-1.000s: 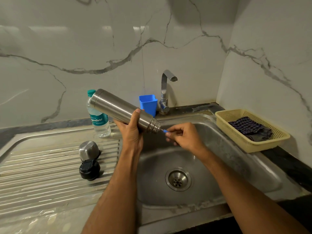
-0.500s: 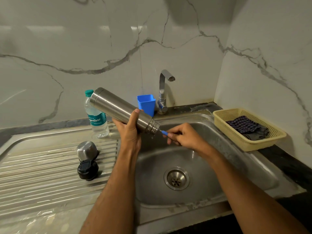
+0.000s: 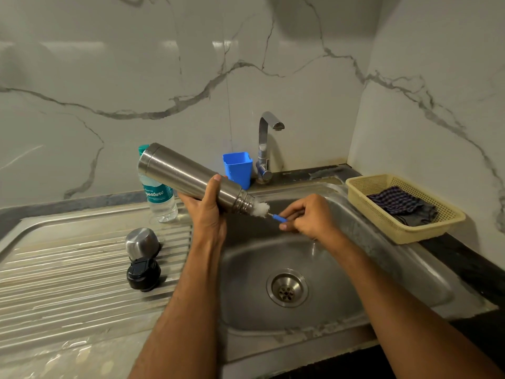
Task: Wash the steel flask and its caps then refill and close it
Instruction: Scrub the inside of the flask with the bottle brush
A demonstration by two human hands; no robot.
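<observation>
My left hand (image 3: 207, 212) grips the steel flask (image 3: 185, 176) near its neck and holds it tilted over the sink, mouth pointing down to the right. My right hand (image 3: 308, 217) pinches the blue handle of a bottle brush (image 3: 263, 209); its white bristles stick out of the flask's threaded mouth. On the ribbed drainboard to the left stand the steel cap (image 3: 142, 242) and, in front of it, the black inner cap (image 3: 143, 273).
A plastic water bottle (image 3: 161, 199) stands behind the flask. A blue cup (image 3: 237, 168) sits beside the tap (image 3: 266, 143). The sink basin (image 3: 341, 272) has a central drain (image 3: 287, 289). A yellow basket (image 3: 393, 228) with a checked cloth sits at right.
My right hand has drawn the brush out to the right, so the white bristles now show at the flask's mouth. The flask and my left hand stay nearly still.
</observation>
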